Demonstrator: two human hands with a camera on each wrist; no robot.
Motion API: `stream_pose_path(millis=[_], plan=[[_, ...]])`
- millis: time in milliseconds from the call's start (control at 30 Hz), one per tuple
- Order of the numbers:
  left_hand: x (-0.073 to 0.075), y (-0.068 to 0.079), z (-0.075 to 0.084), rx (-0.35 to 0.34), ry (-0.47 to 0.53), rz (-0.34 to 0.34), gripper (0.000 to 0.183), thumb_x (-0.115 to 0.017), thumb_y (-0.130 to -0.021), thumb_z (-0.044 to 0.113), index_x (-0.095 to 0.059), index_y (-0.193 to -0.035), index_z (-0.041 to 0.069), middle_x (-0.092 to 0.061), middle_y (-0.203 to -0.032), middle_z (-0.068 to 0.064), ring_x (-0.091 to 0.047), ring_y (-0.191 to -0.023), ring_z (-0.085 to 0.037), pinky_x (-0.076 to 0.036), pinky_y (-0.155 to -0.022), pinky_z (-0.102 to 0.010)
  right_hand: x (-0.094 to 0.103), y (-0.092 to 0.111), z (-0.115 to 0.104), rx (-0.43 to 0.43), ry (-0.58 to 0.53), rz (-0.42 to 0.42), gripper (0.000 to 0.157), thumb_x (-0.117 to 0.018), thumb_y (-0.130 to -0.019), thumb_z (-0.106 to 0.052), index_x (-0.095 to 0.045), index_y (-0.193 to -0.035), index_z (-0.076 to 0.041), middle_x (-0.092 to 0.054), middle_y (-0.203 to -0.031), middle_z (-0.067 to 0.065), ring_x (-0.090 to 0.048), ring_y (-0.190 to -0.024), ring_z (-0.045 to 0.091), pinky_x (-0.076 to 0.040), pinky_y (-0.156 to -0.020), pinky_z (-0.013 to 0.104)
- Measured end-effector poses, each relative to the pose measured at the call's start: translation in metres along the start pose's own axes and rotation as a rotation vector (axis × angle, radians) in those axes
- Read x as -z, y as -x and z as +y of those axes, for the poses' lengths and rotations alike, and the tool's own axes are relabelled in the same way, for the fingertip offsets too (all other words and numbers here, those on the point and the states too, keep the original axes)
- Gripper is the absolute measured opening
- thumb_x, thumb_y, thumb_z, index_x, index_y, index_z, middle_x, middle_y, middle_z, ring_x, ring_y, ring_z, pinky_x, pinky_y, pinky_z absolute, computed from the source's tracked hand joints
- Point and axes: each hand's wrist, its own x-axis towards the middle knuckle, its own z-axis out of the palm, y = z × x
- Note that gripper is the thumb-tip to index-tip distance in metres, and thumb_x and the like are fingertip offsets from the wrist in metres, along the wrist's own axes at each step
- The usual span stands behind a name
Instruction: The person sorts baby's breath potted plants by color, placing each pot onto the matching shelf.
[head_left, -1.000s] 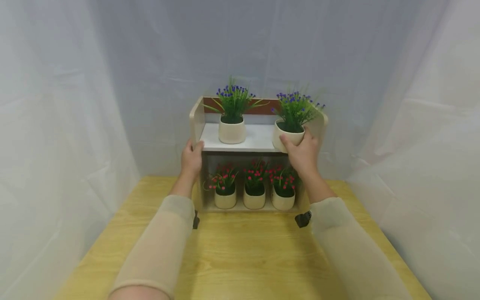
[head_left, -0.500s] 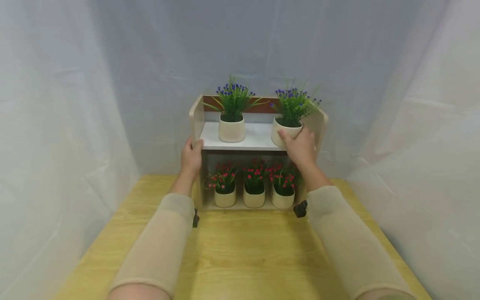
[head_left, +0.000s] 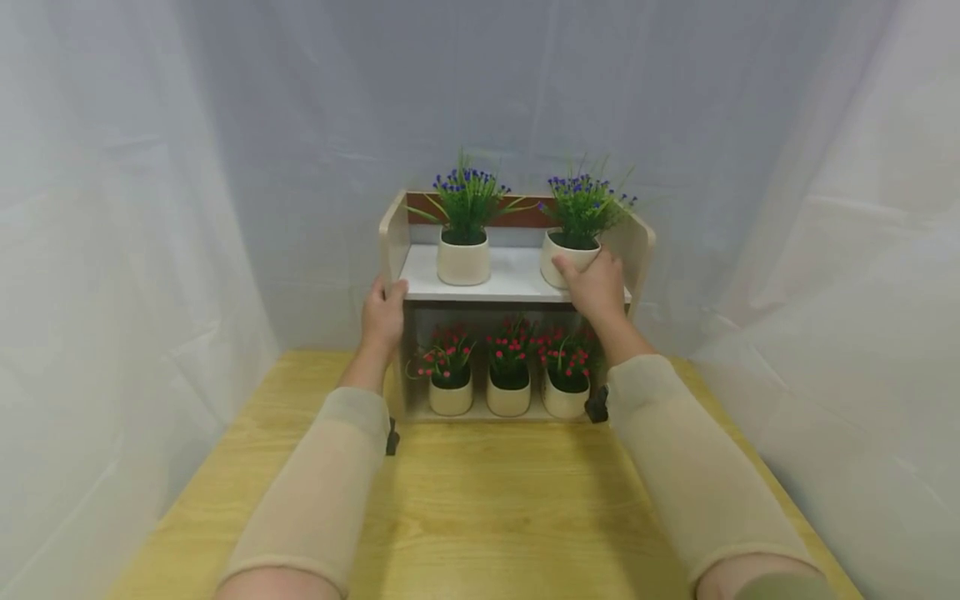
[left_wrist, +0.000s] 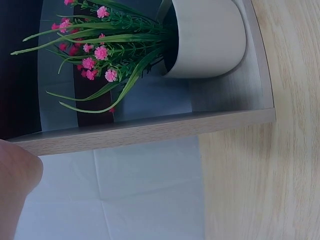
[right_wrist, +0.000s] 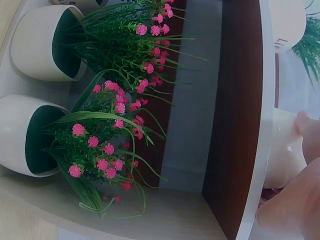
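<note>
My right hand (head_left: 597,286) grips a white pot (head_left: 567,258) with grass and purple flowers, thumb across its front, on the right of the white upper board (head_left: 510,287). In the right wrist view fingers (right_wrist: 285,200) curl at the pot (right_wrist: 285,150) just beyond the board's edge. My left hand (head_left: 383,318) holds the left side panel (head_left: 394,237) of the small wooden shelf, thumb at its front edge. Its lower part shows in the left wrist view as the panel (left_wrist: 145,134). Another purple-flowered pot (head_left: 462,260) stands upright on the upper board's left half.
Three white pots with pink-red flowers line the lower level: left pot (head_left: 451,398), middle pot (head_left: 508,397), right pot (head_left: 566,400). The shelf's right side panel (head_left: 640,250) rises beside my right hand. Beneath is a wooden table (head_left: 487,508); pale curtains (head_left: 480,83) surround it.
My right hand has shifted the right purple-flowered pot slightly left and back, away from the upper board's front edge. The left hand has stayed on the side panel.
</note>
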Motion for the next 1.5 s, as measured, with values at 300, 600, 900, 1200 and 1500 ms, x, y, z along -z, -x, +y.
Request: stream_pose_path(millis=[300, 600, 900, 1200, 1500], plan=[[0.002, -0.001, 0.002, -0.006, -0.005, 0.000, 0.060, -0.052, -0.112, 0.040, -0.040, -0.168, 0.020, -0.042, -0.172, -0.015, -0.035, -0.162, -0.035, -0.024, -0.138, -0.055, -0.006, -0.008, -0.001, 0.019, 0.028, 0.005, 0.090, -0.069, -0.102, -0.056, -0.039, -0.155, 0.010, -0.050, -0.151, 0.034, -0.050, -0.144, 0.046, -0.042, -0.126, 0.054], [0.006, 0.000, 0.002, -0.013, 0.009, 0.011, 0.060, -0.053, -0.111, 0.038, -0.042, -0.167, 0.020, -0.042, -0.172, -0.015, -0.036, -0.162, -0.035, -0.024, -0.138, -0.055, -0.017, -0.006, -0.003, -0.001, 0.000, 0.025, 0.089, -0.068, -0.101, -0.057, -0.039, -0.156, 0.008, -0.049, -0.153, 0.030, -0.051, -0.144, 0.045, -0.043, -0.126, 0.053], [0.007, 0.001, -0.001, -0.019, -0.051, -0.001, 0.060, -0.049, -0.113, 0.041, -0.040, -0.166, 0.015, -0.044, -0.170, -0.019, -0.037, -0.161, -0.039, -0.026, -0.136, -0.058, -0.026, 0.001, -0.002, 0.009, -0.009, 0.075, 0.097, -0.070, -0.100, -0.053, -0.025, -0.164, 0.005, -0.046, -0.159, 0.033, -0.051, -0.146, 0.049, -0.043, -0.126, 0.056], [-0.003, 0.005, 0.010, -0.016, -0.243, -0.063, 0.066, -0.040, -0.115, 0.051, -0.037, -0.165, 0.008, -0.042, -0.171, -0.023, -0.035, -0.162, -0.045, -0.028, -0.135, -0.063, -0.010, 0.020, 0.002, -0.029, -0.107, 0.111, 0.091, -0.065, -0.099, -0.045, -0.022, -0.166, -0.002, -0.035, -0.168, 0.028, -0.039, -0.156, 0.044, -0.034, -0.133, 0.052], [0.017, 0.027, 0.043, -0.035, -0.487, -0.083, 0.075, -0.041, -0.113, 0.053, -0.031, -0.166, 0.000, -0.039, -0.169, -0.029, -0.038, -0.157, -0.048, -0.032, -0.132, -0.064, -0.001, 0.068, -0.017, 0.097, -0.236, -0.009, 0.079, -0.058, -0.105, -0.033, -0.024, -0.171, -0.006, -0.016, -0.179, 0.020, -0.020, -0.168, 0.038, -0.024, -0.138, 0.054]])
